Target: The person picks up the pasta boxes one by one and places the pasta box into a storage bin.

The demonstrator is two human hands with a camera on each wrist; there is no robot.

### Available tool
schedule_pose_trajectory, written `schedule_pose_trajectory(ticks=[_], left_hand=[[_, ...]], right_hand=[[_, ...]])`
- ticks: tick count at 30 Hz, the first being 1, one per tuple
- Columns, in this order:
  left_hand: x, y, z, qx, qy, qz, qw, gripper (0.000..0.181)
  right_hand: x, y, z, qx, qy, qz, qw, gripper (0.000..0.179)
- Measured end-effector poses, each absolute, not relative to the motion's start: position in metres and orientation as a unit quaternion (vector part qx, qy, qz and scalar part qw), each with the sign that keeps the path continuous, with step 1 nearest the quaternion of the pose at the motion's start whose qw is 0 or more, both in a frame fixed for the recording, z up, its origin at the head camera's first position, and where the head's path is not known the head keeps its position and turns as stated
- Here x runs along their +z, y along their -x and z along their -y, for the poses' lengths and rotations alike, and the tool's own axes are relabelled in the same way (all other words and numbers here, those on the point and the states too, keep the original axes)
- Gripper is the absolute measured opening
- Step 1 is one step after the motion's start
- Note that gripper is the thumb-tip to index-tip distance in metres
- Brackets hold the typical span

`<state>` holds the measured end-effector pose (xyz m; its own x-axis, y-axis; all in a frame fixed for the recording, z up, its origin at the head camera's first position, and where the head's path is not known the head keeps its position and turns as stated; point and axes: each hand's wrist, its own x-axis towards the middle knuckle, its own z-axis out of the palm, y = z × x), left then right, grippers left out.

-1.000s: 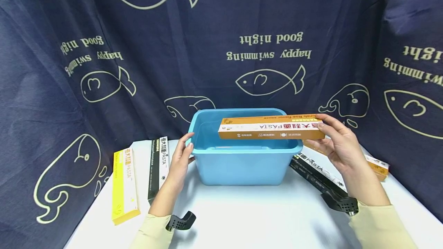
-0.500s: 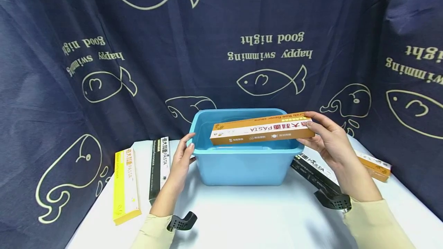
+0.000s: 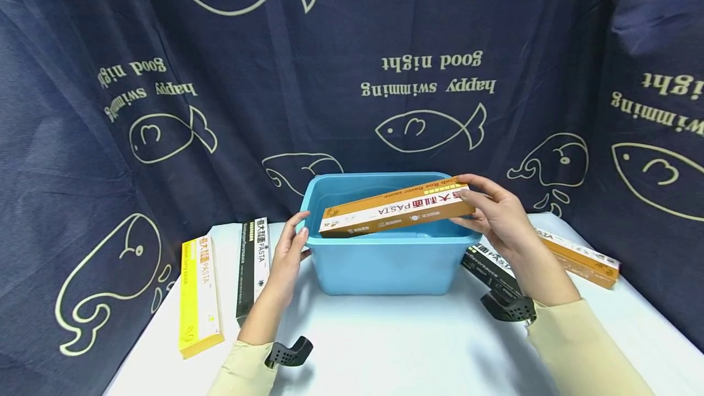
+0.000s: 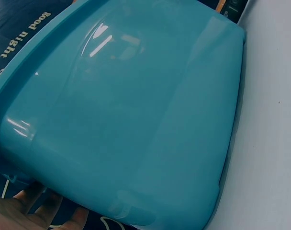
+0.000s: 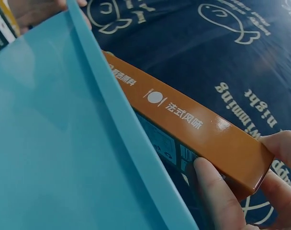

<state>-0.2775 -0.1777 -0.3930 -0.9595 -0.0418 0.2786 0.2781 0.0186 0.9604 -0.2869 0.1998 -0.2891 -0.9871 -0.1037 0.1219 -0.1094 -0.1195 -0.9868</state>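
A blue plastic bin (image 3: 385,267) stands upright in the middle of the table. My left hand (image 3: 286,250) holds the bin's left rim; in the left wrist view, fingers (image 4: 45,211) show beside its wall. My right hand (image 3: 503,219) grips the right end of an orange and white pasta box (image 3: 396,208) marked crab roe flavor. That box slants over the bin's opening, its left end lower and dipping inside the rim. From the right wrist, the thumb and fingers are seen around the end of the box (image 5: 184,112).
On the left lie a yellow pasta box (image 3: 199,298) and a black pasta box (image 3: 253,267). To the right are another black box (image 3: 492,271), partly behind my arm, and a second orange box (image 3: 583,258). A dark blue fish-print cloth (image 3: 341,66) hangs behind.
My right hand has moved left with the orange pasta box, whose left end has tilted down into the bin. My left hand has stayed on the rim.
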Motion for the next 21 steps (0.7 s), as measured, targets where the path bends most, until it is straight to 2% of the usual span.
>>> schedule_pose_trajectory(ticks=[7, 21], left_hand=[[-0.393, 0.277, 0.177, -0.695, 0.085, 0.705, 0.115, 0.042], [-0.392, 0.277, 0.177, -0.689, 0.085, 0.71, 0.121, 0.042]], right_hand=[[-0.292, 0.294, -0.19, 0.722, -0.096, 0.685, -0.014, 0.045], [-0.288, 0.299, -0.178, 0.669, -0.112, 0.734, -0.035, 0.046]])
